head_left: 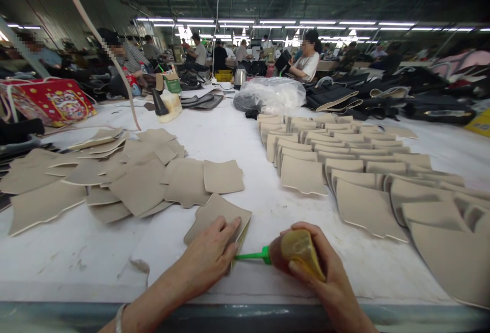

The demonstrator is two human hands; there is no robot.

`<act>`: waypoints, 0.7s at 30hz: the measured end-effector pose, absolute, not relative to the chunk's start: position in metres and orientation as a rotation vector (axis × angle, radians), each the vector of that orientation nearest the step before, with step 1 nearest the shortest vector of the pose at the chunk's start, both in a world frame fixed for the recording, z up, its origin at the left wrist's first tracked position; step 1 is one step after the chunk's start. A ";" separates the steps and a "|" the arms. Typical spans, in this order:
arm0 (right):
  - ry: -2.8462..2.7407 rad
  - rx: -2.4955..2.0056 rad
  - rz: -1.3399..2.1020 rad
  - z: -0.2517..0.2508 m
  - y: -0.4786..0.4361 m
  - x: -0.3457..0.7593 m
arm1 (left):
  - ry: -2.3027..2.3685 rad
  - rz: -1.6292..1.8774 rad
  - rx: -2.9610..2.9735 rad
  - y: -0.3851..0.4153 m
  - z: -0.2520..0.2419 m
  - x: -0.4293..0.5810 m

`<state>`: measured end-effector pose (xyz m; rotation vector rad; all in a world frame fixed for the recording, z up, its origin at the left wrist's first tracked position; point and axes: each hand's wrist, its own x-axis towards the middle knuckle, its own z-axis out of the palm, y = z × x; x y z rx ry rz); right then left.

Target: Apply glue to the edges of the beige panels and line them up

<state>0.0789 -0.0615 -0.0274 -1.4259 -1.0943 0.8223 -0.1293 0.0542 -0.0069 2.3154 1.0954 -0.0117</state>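
My right hand (321, 266) is wrapped round a squeeze glue bottle (294, 252) with amber contents, tipped on its side. Its thin green nozzle (250, 256) points left and meets the edge of a beige panel (214, 215) that looks like leather or a similar sheet. My left hand (214, 248) holds that panel, its fingers lying across the top and the thumb near the edge by the nozzle tip. The panel's right edge stands a little off the table. Whatever lies under my left palm is hidden.
Loose beige panels (138, 185) lie in a heap at the left. Overlapping rows of similar panels (363, 205) spread over the right side of the white table (252, 169). Farther back are a clear plastic bag (277, 93), a kettle (240, 76) and a red bag (49, 102). Several people work beyond.
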 end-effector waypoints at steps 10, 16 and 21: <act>-1.135 -1.391 0.880 -0.033 -0.057 0.086 | 1.101 -0.026 2.298 0.056 -0.006 -0.128; -1.176 -1.457 0.662 -0.036 -0.049 0.099 | 1.091 -0.036 2.296 0.056 -0.005 -0.125; -1.181 -1.340 0.874 -0.034 -0.051 0.092 | 1.101 -0.043 2.266 0.056 -0.005 -0.125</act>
